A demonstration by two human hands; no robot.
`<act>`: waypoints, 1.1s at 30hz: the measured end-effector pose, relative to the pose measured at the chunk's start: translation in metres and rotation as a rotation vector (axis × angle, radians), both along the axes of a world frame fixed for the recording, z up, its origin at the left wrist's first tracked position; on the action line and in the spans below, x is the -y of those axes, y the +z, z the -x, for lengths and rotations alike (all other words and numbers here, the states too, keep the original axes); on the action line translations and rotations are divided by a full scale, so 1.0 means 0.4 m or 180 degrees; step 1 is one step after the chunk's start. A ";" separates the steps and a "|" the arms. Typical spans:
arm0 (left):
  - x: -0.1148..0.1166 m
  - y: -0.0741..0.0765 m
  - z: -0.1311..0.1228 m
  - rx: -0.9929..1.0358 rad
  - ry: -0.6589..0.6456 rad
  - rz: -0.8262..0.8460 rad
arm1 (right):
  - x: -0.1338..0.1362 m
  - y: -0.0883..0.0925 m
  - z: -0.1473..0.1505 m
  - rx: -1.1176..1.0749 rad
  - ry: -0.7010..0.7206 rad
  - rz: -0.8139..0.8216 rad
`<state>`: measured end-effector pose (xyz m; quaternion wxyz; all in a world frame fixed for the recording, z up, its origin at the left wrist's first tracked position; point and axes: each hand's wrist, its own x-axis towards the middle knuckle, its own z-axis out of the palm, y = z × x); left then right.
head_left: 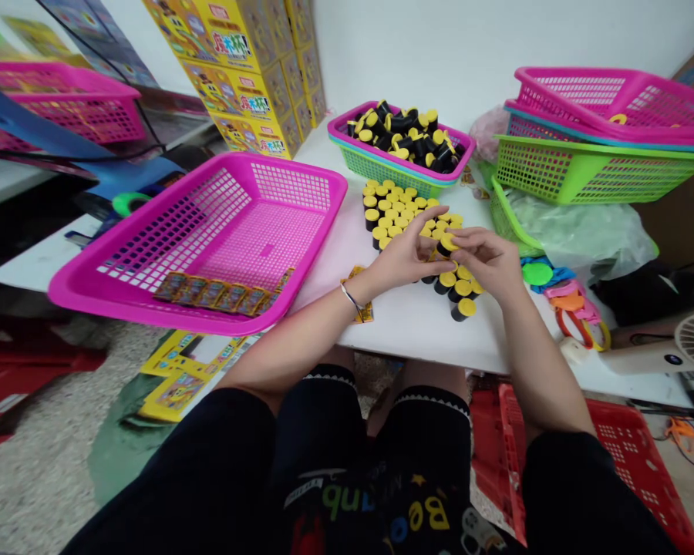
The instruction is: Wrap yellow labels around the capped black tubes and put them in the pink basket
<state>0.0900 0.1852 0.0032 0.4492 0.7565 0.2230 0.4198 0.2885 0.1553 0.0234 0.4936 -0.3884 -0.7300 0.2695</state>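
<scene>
Left hand (408, 256) and right hand (490, 260) meeting together, both pinching small black plastic tube with yellow cap (446, 243) above white tabletop (408, 327), near front edge, beside standing cluster of like tubes (394, 210). Seemingly working cap; next move calling for steady two-handed pinch.

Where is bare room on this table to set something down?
Bare tabletop lies between the big pink basket and the standing tubes, and along the near edge below the left hand and right hand. The right side, by the green baskets and bag, is crowded.

Black tubes (389, 218), yellow caps; pink basket (208, 231); green basket (590, 169).
</scene>
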 end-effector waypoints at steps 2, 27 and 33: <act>-0.001 -0.002 -0.002 -0.0041 0.0159 -0.0127 | 0.004 0.004 0.003 0.0360 0.0010 -0.0247; 0.038 0.016 -0.017 0.0478 -0.0482 0.1366 | 0.029 -0.052 0.052 0.1838 -0.0515 -0.1508; 0.042 0.025 0.005 0.0473 -0.0950 0.0967 | 0.029 -0.050 0.058 0.1664 -0.0573 -0.2405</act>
